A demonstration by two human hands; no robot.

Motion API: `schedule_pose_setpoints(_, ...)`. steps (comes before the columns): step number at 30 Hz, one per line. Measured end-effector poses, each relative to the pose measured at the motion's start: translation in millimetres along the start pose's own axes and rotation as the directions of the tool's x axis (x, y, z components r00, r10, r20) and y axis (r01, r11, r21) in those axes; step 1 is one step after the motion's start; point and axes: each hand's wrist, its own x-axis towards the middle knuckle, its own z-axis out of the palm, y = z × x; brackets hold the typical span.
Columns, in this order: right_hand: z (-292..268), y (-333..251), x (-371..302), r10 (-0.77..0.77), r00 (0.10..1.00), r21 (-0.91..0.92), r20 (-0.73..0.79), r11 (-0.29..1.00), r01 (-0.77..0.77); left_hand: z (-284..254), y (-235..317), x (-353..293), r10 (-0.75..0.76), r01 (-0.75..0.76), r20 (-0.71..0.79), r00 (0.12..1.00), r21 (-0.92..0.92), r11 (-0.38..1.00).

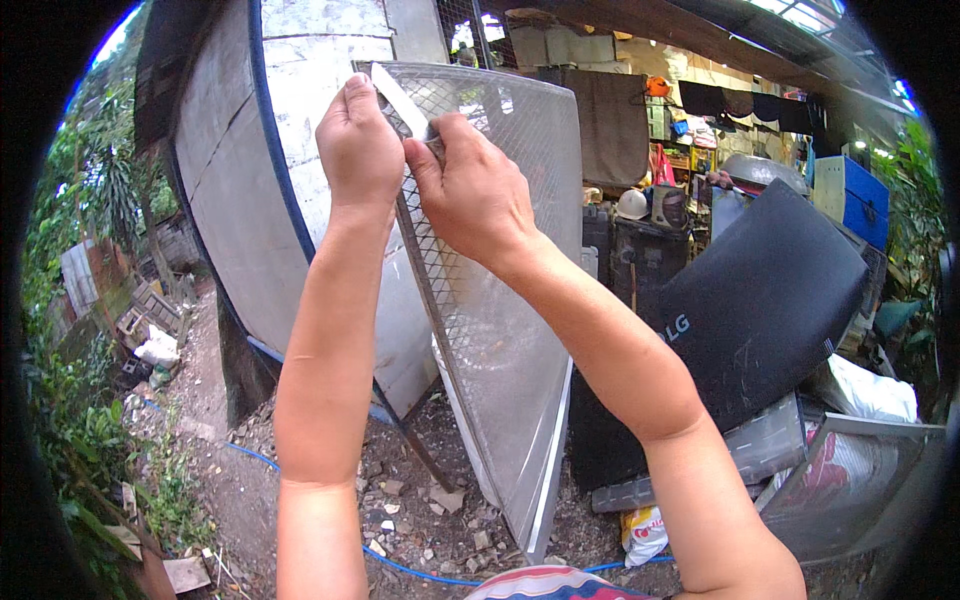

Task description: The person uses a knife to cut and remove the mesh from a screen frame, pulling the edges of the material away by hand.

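Note:
A mesh screen panel (pixel 500 270) with a thin metal frame stands tilted in front of me, its lower corner near the ground. Diamond-pattern wire mesh shows along its left side. My left hand (pixel 362 150) is closed at the panel's upper left edge, fingertips near the top corner. Just to its right, my right hand (pixel 475 190) is closed, thumb toward the frame edge, on a flat white blade-like strip (pixel 398 100). This strip slants up and left from the fingers toward the corner. Its gripped end is mostly hidden, so its exact kind cannot be made out.
A large pale panel (pixel 220 170) with a dark blue edge leans at left. At right are a big black curved panel (pixel 720 330), another framed screen (pixel 860 480) and a white sack (pixel 870 390). A blue hose (pixel 420 574) crosses the stony ground. Cluttered shelves stand behind.

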Motion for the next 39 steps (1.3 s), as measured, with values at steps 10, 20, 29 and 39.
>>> schedule_pose_setpoints(10, -24, 30, 33, 0.061, 0.998, 0.148, -0.011, 0.987, -0.059, 7, 3, -5, -0.086, 0.087, 0.015, 0.996, -0.05, 0.995)
schedule_pose_setpoints(20, -58, 22, 36, -0.102, 0.935, 0.035, 0.339, 0.995, 0.095, -2, 1, 1, -0.039, 0.041, 0.042, 0.998, -0.051, 0.998)
schedule_pose_setpoints(29, -77, 6, 49, -0.065, 0.889, -0.079, 0.453, 0.99, 0.113, -9, -1, 2, -0.056, 0.054, 0.06, 0.997, 0.044, 0.998)
schedule_pose_setpoints(39, -102, -13, 85, -0.001, 0.805, -0.156, 0.593, 0.981, 0.116, -19, -3, 5, -0.011, -0.002, 0.105, 0.994, 0.122, 0.993)
